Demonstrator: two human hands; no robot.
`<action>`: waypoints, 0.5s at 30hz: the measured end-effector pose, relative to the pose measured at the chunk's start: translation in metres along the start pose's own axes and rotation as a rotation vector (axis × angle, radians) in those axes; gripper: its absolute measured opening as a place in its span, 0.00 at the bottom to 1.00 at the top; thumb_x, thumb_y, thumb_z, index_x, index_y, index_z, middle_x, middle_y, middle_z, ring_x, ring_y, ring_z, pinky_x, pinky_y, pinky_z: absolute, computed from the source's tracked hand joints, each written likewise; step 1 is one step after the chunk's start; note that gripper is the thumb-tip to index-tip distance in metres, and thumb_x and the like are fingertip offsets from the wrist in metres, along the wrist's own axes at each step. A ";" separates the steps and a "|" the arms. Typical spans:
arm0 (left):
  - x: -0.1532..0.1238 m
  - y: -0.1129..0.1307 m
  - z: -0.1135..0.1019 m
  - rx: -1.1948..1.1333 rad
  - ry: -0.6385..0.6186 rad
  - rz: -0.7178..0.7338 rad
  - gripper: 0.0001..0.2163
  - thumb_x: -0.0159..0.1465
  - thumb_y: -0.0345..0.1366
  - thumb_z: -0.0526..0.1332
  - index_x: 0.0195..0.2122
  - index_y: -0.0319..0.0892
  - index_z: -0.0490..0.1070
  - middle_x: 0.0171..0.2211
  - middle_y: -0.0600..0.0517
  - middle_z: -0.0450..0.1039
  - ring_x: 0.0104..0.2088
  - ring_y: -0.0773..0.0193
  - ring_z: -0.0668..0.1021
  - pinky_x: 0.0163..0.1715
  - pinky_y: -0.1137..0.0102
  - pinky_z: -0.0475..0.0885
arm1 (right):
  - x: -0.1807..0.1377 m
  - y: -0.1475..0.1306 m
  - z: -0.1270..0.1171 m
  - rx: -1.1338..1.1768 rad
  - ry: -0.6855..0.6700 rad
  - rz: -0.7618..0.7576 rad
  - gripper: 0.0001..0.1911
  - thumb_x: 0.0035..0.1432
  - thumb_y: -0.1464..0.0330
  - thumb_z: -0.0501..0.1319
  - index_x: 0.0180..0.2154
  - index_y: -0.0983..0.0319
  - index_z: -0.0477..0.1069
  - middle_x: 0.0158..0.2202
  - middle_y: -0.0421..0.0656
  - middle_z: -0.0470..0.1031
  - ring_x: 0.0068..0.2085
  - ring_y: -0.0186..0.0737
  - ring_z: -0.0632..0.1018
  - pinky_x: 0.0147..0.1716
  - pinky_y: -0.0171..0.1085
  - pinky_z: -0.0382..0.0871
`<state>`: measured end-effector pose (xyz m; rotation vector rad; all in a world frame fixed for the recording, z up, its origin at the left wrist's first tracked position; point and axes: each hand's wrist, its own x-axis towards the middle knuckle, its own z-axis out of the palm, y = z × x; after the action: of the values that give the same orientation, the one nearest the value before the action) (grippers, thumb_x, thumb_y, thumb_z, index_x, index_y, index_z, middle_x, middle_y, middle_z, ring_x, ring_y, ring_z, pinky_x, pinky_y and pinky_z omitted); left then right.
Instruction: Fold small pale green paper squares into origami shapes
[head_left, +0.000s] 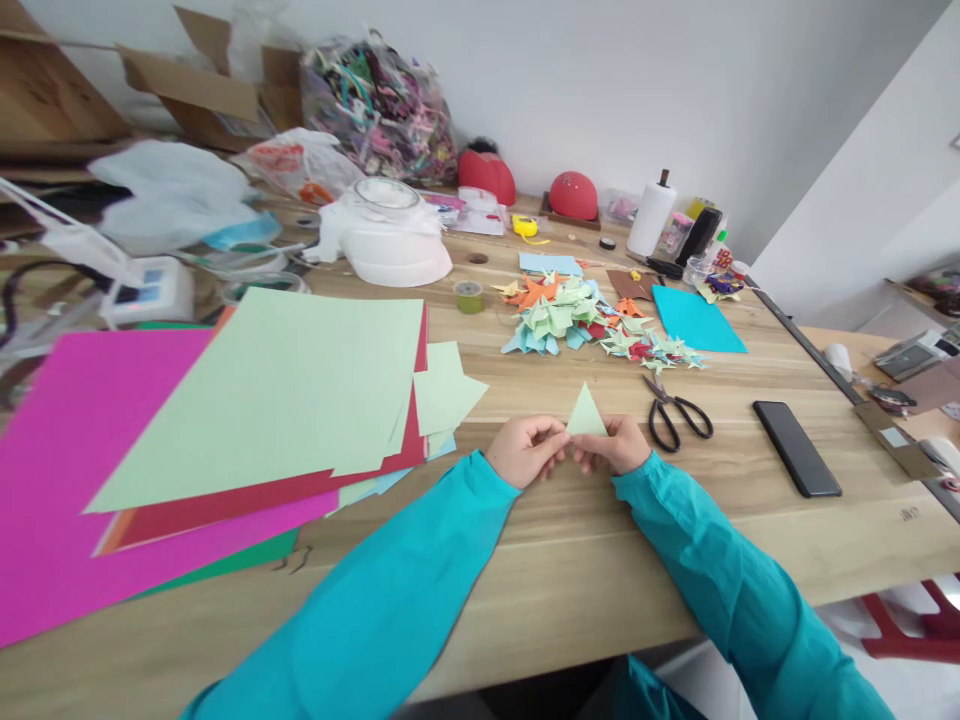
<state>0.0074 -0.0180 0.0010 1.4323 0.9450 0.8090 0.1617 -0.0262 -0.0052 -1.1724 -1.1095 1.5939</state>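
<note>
Triangle [586, 413] sits between left hand [525, 450] and right hand [616, 446], both grips pinched on its base corners, apex pointing away, over the surface [570, 570], equally near each hand.

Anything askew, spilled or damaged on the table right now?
Only the stack of large coloured paper sheets, fanned askew at the left of the wooden table. Nothing looks spilled or torn; left hand and right hand pinch the pale green paper triangle.

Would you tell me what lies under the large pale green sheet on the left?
A red sheet shows directly beneath it, then a magenta sheet and a dark green edge. Anything else beneath is covered.
</note>
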 end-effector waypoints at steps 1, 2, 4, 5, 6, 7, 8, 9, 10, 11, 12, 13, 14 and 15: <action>0.000 -0.001 0.000 0.001 -0.005 -0.004 0.10 0.53 0.39 0.58 0.21 0.37 0.65 0.15 0.57 0.64 0.11 0.74 0.65 0.09 0.78 0.59 | -0.001 -0.001 0.001 -0.001 -0.004 0.008 0.11 0.32 0.68 0.68 0.20 0.68 0.70 0.14 0.40 0.72 0.12 0.32 0.70 0.10 0.29 0.64; 0.001 -0.001 0.000 0.002 -0.008 -0.006 0.10 0.53 0.39 0.57 0.21 0.37 0.65 0.15 0.57 0.64 0.10 0.75 0.65 0.09 0.78 0.58 | -0.001 -0.002 0.001 -0.003 -0.007 0.016 0.11 0.31 0.69 0.69 0.20 0.68 0.70 0.14 0.40 0.72 0.12 0.32 0.70 0.10 0.29 0.65; 0.001 -0.002 0.000 0.013 -0.010 -0.002 0.10 0.53 0.39 0.57 0.21 0.38 0.64 0.15 0.57 0.63 0.10 0.75 0.65 0.09 0.78 0.58 | -0.002 -0.003 0.002 0.002 -0.009 0.037 0.12 0.30 0.69 0.69 0.19 0.68 0.70 0.14 0.40 0.72 0.12 0.33 0.71 0.10 0.29 0.65; 0.002 -0.002 0.000 0.018 -0.009 0.000 0.10 0.54 0.39 0.57 0.21 0.38 0.64 0.15 0.57 0.63 0.10 0.75 0.65 0.09 0.78 0.58 | -0.002 -0.003 0.003 0.009 -0.011 0.049 0.12 0.30 0.69 0.69 0.19 0.68 0.70 0.14 0.40 0.72 0.12 0.33 0.71 0.10 0.29 0.65; 0.002 -0.002 0.000 0.021 -0.008 0.002 0.10 0.54 0.40 0.57 0.22 0.38 0.64 0.15 0.57 0.63 0.10 0.74 0.65 0.09 0.78 0.58 | -0.002 -0.003 0.003 0.017 -0.011 0.057 0.12 0.29 0.69 0.69 0.19 0.68 0.70 0.14 0.40 0.72 0.13 0.33 0.71 0.10 0.29 0.65; 0.002 -0.001 0.000 0.022 -0.006 0.003 0.10 0.54 0.40 0.57 0.22 0.38 0.64 0.15 0.57 0.63 0.11 0.74 0.65 0.09 0.78 0.58 | -0.002 -0.003 0.004 0.023 -0.010 0.060 0.12 0.29 0.69 0.69 0.19 0.68 0.70 0.14 0.40 0.72 0.13 0.33 0.71 0.10 0.29 0.66; 0.002 -0.001 0.000 0.021 -0.004 0.004 0.10 0.54 0.40 0.57 0.22 0.38 0.64 0.14 0.57 0.63 0.11 0.74 0.65 0.09 0.78 0.58 | -0.002 -0.003 0.004 0.029 -0.002 0.057 0.12 0.30 0.69 0.68 0.19 0.68 0.70 0.14 0.40 0.72 0.13 0.33 0.71 0.10 0.29 0.66; 0.002 -0.001 0.001 0.018 0.001 0.007 0.10 0.54 0.40 0.57 0.22 0.38 0.64 0.14 0.57 0.63 0.11 0.74 0.65 0.09 0.78 0.59 | -0.002 -0.003 0.005 0.033 0.011 0.049 0.11 0.30 0.69 0.68 0.19 0.68 0.70 0.14 0.40 0.72 0.12 0.33 0.71 0.10 0.29 0.65; 0.002 0.000 0.001 0.015 0.009 0.012 0.10 0.54 0.40 0.57 0.22 0.38 0.64 0.14 0.58 0.63 0.11 0.74 0.65 0.09 0.78 0.59 | -0.002 -0.003 0.006 0.034 0.022 0.041 0.11 0.30 0.69 0.68 0.19 0.68 0.70 0.14 0.40 0.72 0.12 0.32 0.70 0.10 0.29 0.65; 0.002 0.000 0.002 0.012 0.017 0.019 0.10 0.54 0.40 0.56 0.22 0.38 0.64 0.14 0.58 0.62 0.11 0.74 0.65 0.09 0.78 0.59 | -0.002 -0.003 0.006 0.034 0.034 0.034 0.10 0.31 0.69 0.67 0.18 0.68 0.70 0.13 0.40 0.72 0.12 0.32 0.70 0.09 0.29 0.64; 0.002 0.000 0.002 0.010 0.021 0.024 0.10 0.54 0.40 0.56 0.22 0.38 0.64 0.14 0.58 0.62 0.11 0.74 0.65 0.10 0.78 0.59 | -0.002 -0.003 0.007 0.033 0.044 0.030 0.10 0.31 0.69 0.67 0.18 0.68 0.69 0.13 0.40 0.72 0.11 0.32 0.70 0.09 0.28 0.64; 0.001 0.001 0.002 0.008 0.022 0.028 0.10 0.54 0.40 0.56 0.22 0.38 0.63 0.14 0.58 0.62 0.11 0.74 0.64 0.10 0.78 0.59 | -0.002 -0.002 0.007 0.032 0.052 0.027 0.09 0.31 0.69 0.66 0.18 0.68 0.69 0.13 0.40 0.71 0.11 0.32 0.69 0.09 0.28 0.63; 0.001 0.001 0.002 0.007 0.019 0.029 0.10 0.54 0.40 0.56 0.22 0.38 0.63 0.14 0.58 0.62 0.11 0.75 0.64 0.10 0.78 0.59 | -0.002 -0.002 0.008 0.030 0.055 0.027 0.09 0.32 0.70 0.66 0.18 0.68 0.69 0.13 0.40 0.71 0.11 0.32 0.69 0.09 0.28 0.63; 0.002 0.001 0.002 0.008 0.013 0.030 0.10 0.54 0.40 0.56 0.22 0.38 0.63 0.14 0.58 0.62 0.11 0.75 0.64 0.10 0.78 0.59 | -0.002 -0.002 0.008 0.028 0.055 0.030 0.09 0.32 0.70 0.66 0.18 0.68 0.69 0.13 0.40 0.71 0.11 0.32 0.69 0.09 0.28 0.63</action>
<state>0.0097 -0.0174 0.0016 1.4523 0.9397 0.8383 0.1547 -0.0289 -0.0013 -1.2118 -1.0354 1.5856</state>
